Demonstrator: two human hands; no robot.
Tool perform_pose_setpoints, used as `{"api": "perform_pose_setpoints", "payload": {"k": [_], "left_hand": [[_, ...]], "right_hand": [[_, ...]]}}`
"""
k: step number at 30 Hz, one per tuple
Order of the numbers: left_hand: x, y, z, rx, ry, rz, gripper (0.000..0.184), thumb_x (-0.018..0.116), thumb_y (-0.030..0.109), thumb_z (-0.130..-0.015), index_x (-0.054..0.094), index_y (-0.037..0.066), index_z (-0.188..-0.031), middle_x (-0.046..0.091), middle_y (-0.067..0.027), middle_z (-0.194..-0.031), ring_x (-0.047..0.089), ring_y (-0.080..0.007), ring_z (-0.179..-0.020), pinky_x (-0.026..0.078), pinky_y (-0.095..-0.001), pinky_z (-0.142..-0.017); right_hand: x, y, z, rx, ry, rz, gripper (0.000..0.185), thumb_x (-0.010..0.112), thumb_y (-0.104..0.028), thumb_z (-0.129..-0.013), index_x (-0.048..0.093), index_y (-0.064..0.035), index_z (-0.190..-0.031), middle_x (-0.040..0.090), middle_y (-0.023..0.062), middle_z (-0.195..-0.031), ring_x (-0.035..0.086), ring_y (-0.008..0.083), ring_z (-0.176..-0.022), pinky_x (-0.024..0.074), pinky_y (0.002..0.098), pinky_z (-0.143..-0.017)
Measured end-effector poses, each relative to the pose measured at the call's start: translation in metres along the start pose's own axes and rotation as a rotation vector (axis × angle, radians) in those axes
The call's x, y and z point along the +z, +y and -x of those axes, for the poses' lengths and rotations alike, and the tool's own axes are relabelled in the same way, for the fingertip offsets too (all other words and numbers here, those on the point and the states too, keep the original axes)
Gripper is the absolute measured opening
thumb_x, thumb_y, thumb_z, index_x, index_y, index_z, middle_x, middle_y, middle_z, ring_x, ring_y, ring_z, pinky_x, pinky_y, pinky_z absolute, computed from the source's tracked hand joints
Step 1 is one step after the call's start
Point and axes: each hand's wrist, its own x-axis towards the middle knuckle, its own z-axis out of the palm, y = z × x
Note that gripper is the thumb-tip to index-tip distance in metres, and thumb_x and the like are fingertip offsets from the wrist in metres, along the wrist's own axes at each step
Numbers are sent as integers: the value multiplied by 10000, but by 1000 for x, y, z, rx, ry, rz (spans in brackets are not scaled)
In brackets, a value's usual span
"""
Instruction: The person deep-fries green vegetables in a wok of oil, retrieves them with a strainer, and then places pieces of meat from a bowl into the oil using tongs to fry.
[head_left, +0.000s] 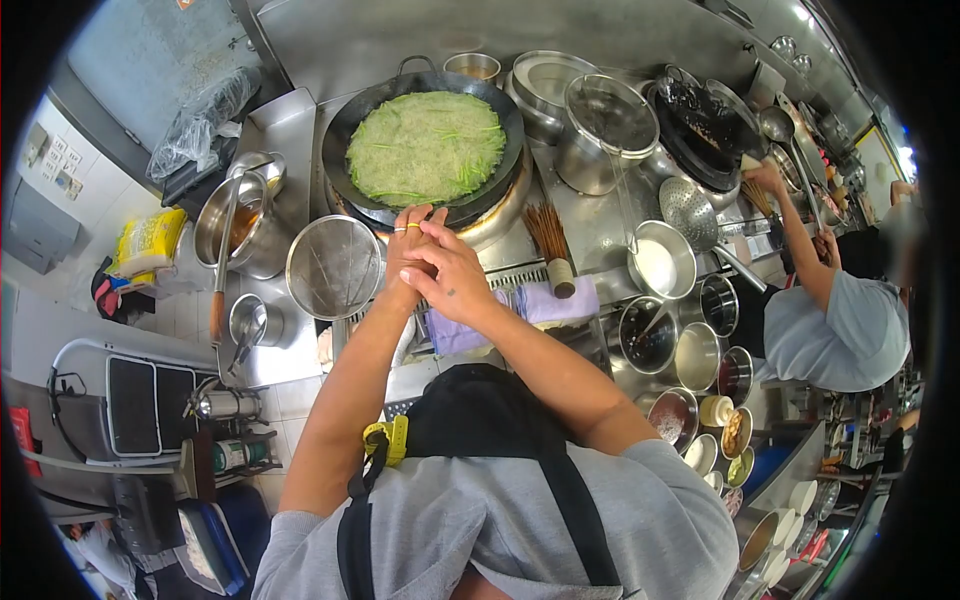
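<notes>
My left hand [402, 252] is stretched toward the near rim of a black wok [338, 160], its fingers extended. My right hand [445, 268] lies across the back of it, touching it, with thumb and fingers apart. Neither hand holds a utensil. A ring [413, 226] shows on a finger of the left hand. Green, stalk-like vegetables in pale, frothy liquid [425, 145] fill the wok, which sits on a round burner. Beside my left wrist is a round mesh strainer [335, 268]. Folded purple cloths [560, 302] lie below the hands, with a bamboo brush [548, 235] resting at the right.
A steel pot with a strainer [590, 170] stands right of the wok. Farther right are a perforated skimmer [688, 212], a second dark wok [705, 135] and several seasoning bowls [697, 357]. At left is a steel pot [215, 215] with a ladle. A co-worker [840, 320] stands at right.
</notes>
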Motion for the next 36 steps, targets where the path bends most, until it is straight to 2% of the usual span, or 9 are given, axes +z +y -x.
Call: {"api": "perform_pose_setpoints", "payload": {"k": [5, 11, 23, 29, 36], "left_hand": [[-3, 1, 1, -19, -49, -11, 522, 591, 244, -858, 501, 84, -1347, 436, -159, -1345, 387, -373, -1284, 376, -449, -1068], [-1, 0, -1, -41, -99, -48, 517, 586, 246, -864, 506, 93, -1351, 430, -155, -1357, 381, -363, -1291, 381, -441, -1064], [-3, 1, -1, -36, -63, -14, 507, 580, 234, -864, 517, 108, -1351, 458, -147, -1343, 399, -364, -1281, 393, -448, -1050], [-1, 0, 1, -7, -40, -43, 520, 576, 233, -860, 506, 109, -1360, 457, -159, -1342, 398, -376, -1277, 384, -456, -1055], [3, -3, 3, 51, 30, -44, 539, 567, 238, -852, 493, 113, -1371, 451, -175, -1344, 401, -393, -1266, 386, -462, -1051]], "right_hand": [[1, -3, -2, 5, 31, -58, 224, 734, -221, -802, 698, -70, -964, 551, 189, -1279, 594, 348, -1102, 471, 399, -942], [0, -4, -5, 40, 22, -99, 196, 731, -214, -805, 678, -66, -922, 563, 167, -1230, 599, 335, -1065, 479, 400, -903], [1, -2, -7, 34, 23, -82, 196, 726, -218, -807, 654, -65, -907, 565, 139, -1184, 599, 330, -1023, 482, 405, -863], [0, -5, -8, 52, 33, -76, 189, 714, -207, -813, 649, -58, -910, 573, 140, -1173, 599, 331, -1028, 483, 402, -864], [4, -1, -5, 52, 43, -83, 184, 703, -198, -815, 651, -59, -923, 596, 195, -1199, 631, 361, -998, 491, 420, -871]]}}
